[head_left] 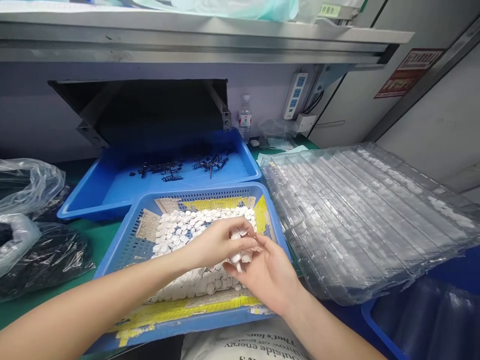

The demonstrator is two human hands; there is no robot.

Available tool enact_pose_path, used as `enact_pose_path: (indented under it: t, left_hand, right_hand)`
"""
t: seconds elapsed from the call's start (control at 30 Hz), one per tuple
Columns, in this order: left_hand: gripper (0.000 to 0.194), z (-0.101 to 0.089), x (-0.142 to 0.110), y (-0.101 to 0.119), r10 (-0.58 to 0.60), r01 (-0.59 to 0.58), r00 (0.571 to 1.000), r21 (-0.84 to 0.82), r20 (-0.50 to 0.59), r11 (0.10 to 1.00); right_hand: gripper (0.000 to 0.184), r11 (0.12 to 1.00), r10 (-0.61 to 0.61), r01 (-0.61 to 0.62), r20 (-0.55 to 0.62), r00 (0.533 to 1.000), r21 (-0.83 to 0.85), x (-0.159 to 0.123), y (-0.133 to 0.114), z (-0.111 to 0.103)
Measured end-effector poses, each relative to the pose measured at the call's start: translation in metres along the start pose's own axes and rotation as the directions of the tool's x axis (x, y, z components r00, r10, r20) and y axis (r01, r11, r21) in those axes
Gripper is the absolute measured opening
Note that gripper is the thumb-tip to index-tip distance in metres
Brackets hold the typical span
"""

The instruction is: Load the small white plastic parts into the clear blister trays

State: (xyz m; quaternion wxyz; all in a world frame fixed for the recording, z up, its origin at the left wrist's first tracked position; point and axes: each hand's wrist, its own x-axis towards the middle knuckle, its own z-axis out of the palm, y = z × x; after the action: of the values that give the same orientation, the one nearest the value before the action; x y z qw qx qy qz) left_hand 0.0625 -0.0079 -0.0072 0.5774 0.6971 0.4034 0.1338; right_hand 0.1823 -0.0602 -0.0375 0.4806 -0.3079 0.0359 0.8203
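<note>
Small white pieces (pixel 183 227), roundish and flat, lie heaped in a blue perforated basket (pixel 129 245) lined with yellow tape and brown cardboard. Above the basket's right half, my left hand (pixel 219 242) curls its fingers and thumb around a clump of the same pieces. My right hand (pixel 272 275) is cupped against that clump from below and the right, its fingertips meeting those of the left. Several pieces show between the two hands; how many each hand bears alone is hidden.
Behind the basket stands a blue tray (pixel 108 185) with black plastic parts (pixel 210 164). Clear plastic trays (pixel 360 200) are stacked at right. Bags (pixel 45 255) with black contents lie left. A water bottle (pixel 245 119) and power strip (pixel 295 96) are at the back, below a metal shelf (pixel 187 42).
</note>
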Motion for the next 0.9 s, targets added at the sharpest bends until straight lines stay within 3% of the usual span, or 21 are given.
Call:
enact_pose_path:
  t: [0.2, 0.4, 0.9]
  left_hand:
    - [0.020, -0.017, 0.005, -0.017, -0.157, 0.151, 0.972, -0.048, -0.177, 0.987]
    - [0.025, -0.027, 0.008, -0.025, -0.199, 0.172, 0.968, -0.173, -0.152, 0.970]
    - [0.023, -0.025, 0.005, -0.018, -0.222, 0.202, 0.974, -0.264, -0.045, 0.943]
  right_hand:
    - [0.032, 0.999, 0.020, -0.022, 0.028, 0.999, 0.049, -0.003, -0.003, -0.006]
    - [0.032, 0.999, -0.005, 0.004, 0.005, 1.000, 0.050, -0.004, -0.003, -0.008]
    - [0.020, 0.992, -0.114, 0.118, -0.113, 0.987, 0.031, -0.003, -0.003, -0.004]
